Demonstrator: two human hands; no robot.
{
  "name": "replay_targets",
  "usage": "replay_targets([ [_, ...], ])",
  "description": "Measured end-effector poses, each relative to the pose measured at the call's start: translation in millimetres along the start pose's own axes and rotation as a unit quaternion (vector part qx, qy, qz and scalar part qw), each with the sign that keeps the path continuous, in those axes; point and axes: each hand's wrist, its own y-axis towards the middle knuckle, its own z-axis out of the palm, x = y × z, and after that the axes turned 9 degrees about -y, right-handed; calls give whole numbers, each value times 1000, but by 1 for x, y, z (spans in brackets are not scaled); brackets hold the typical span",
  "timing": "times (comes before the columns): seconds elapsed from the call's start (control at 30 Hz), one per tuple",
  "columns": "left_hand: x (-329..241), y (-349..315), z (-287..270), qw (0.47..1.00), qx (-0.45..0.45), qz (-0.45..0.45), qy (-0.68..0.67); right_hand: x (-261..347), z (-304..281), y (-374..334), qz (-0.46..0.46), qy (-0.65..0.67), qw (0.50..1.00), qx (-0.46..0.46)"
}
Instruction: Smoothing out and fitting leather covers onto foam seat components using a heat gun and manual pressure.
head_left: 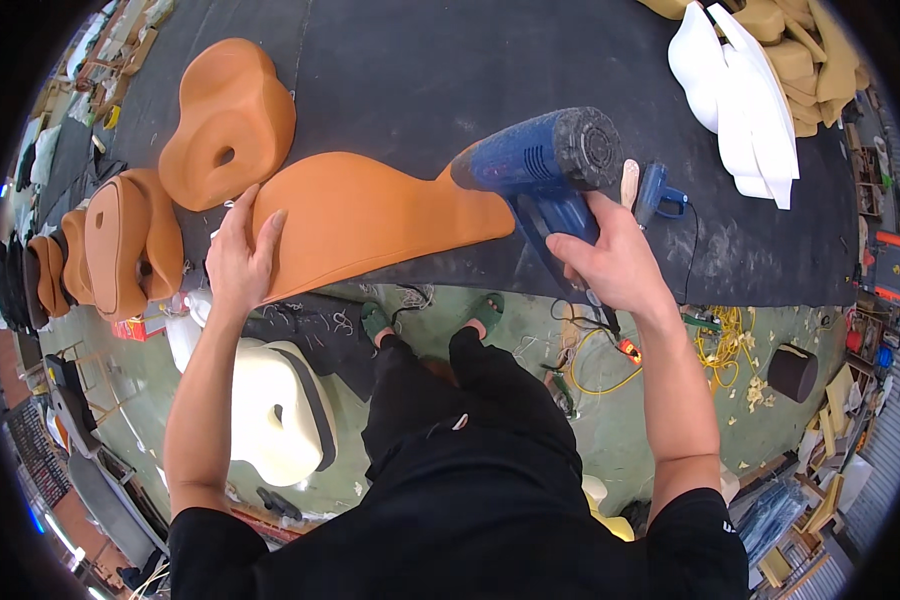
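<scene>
Head view: the right hand [615, 250] is gripping a heat gun [525, 150] by its handle; the left hand [238, 258] is touching the left end of the orange cushion [355, 220], whether gripping I cannot tell. That cushion is lying along the near edge of the bench [400, 80]; a second gun [660, 195] is resting rightward.

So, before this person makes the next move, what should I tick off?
1. Blue gun held: ok, the right grip wraps its handle.
2. Cushion steadied: cannot tell; the left grip touches its left end, but how firmly is unclear.
3. Cushion within reach: ok, at the near edge of the black table.
4. Gun's switch: cannot tell, on or off.
5. Floor tidy: not ok, a yellow cord and scraps lie on the right.
</scene>
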Motion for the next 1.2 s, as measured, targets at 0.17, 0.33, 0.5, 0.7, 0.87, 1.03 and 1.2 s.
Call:
replay_targets([
  [0.17, 0, -2, 0, 1000, -4, -3, -26, 1, 1, -3, 38, 48, 997, 39],
  [0.33, 1, -3, 0, 1000, -7, -1, -4, -2, 3, -13, 19, -18, 1000, -14],
  [0.5, 0, -2, 1, 1000, -4, -1, -4, -12, 9, -33, 60, 23, 997, 33],
  [0.7, -1, -3, 1, 1000, -7, 12, -1, -32, 27, -53, 57, 139, 989, 9],
  [0.87, 3, -1, 4, 999, -5, 35, -40, -75, 28, -69, 80, 108, 978, -158],
  [1.03, 12, 0, 9, 989, 40, -22, -144, -183, 3, -102, 150, 217, 892, -368],
  [1.2, 38, 4, 10, 994, 54, 28, -87, -365, -3, -87, 301, 195, 817, -452],
])
